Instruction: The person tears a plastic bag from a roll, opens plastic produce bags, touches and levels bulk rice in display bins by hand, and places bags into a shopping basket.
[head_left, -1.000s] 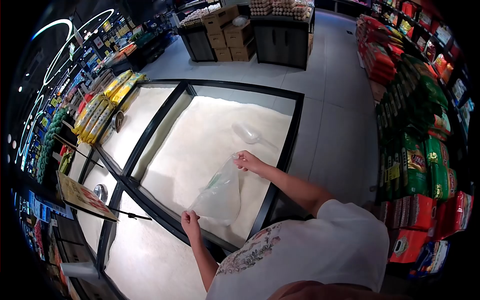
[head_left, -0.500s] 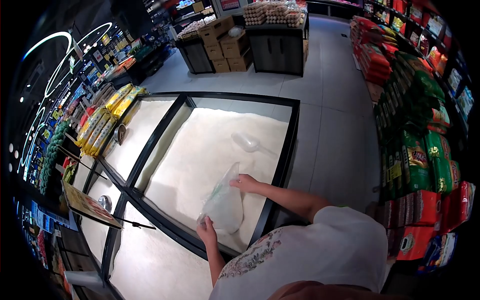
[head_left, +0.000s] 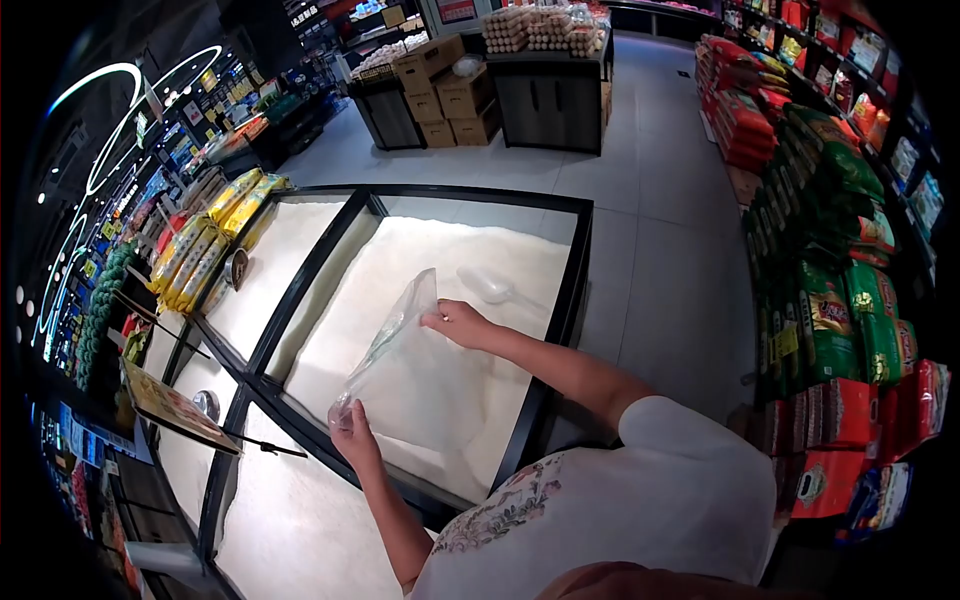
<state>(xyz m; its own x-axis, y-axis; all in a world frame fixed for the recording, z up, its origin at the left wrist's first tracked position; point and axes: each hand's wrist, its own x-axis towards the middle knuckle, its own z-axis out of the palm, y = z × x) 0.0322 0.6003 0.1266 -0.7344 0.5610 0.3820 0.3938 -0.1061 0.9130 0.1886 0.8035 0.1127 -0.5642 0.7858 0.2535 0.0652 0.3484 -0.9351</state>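
Between my two hands a clear plastic bag (head_left: 393, 348) is stretched on a slant, its top edge drawn taut. My left hand (head_left: 354, 432) pinches the bag's near-left corner. The other end of that edge is gripped by my right hand (head_left: 459, 324), further out. Below the bag lies a bin of white grain, probably rice (head_left: 420, 250); the see-through film makes it hard to tell how much is inside the bag. A clear plastic scoop (head_left: 487, 284) rests on the grain just beyond my right hand.
A black frame (head_left: 583, 240) borders the grain bins. At the left are a sign board (head_left: 170, 408), a metal scoop (head_left: 206, 404) and yellow packs (head_left: 190, 260). Green bags (head_left: 828, 310) are stacked at the right. Cardboard boxes (head_left: 462, 95) stand at the back.
Both hands have moved up and left over the grain, taking the plastic bag with them. The bag's upper edge is now stretched straighter and longer between them.
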